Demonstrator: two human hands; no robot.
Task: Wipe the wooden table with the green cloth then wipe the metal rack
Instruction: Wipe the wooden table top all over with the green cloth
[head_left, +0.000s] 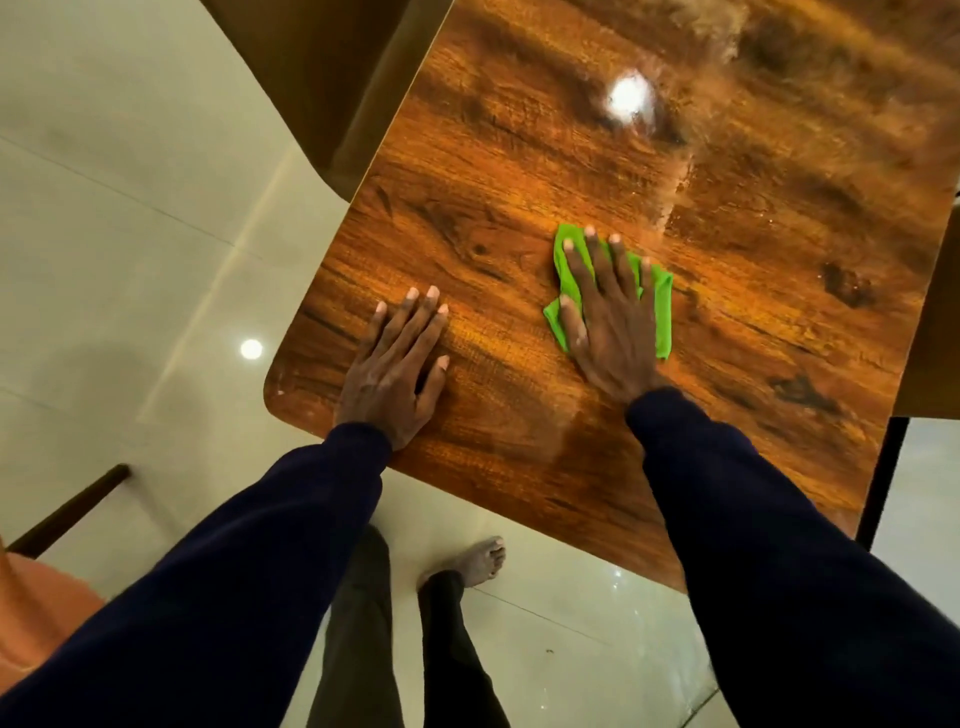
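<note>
1. Pressing flat on the green cloth (658, 306), the right hand (608, 322) lies palm down with its fingers spread and straight, not curled around the fabric; the cloth shows past the fingertips and on both sides of the hand.
2. The cloth sits on the wooden table (519, 156) roughly midway across the tabletop, nearer its near edge than its far one.
3. The left hand (397, 364) rests palm down and open on the bare wood, fingers together and extended, close to the tabletop's rounded near-left corner and holding nothing.
4. Both arms reach in from the bottom of the view in dark navy sleeves (779, 545) that end at the wrists.
5. The two hands lie apart, with bare wood between them.
6. The tabletop is glossy, orange-brown with dark knots, and carries a bright reflection of a lamp (629, 96) towards its far side, with a pale hazy streak running from there down towards the cloth.
7. A black table leg (883, 478) shows below the right edge.
8. The floor (130, 208) is pale, shiny tile, and it mirrors another small round light.
9. One bare foot (485, 561) and dark trouser legs stand on the tile below the tabletop's near edge.
10. At the lower left a dark wooden bar (67, 512) and something orange are partly in view.
</note>
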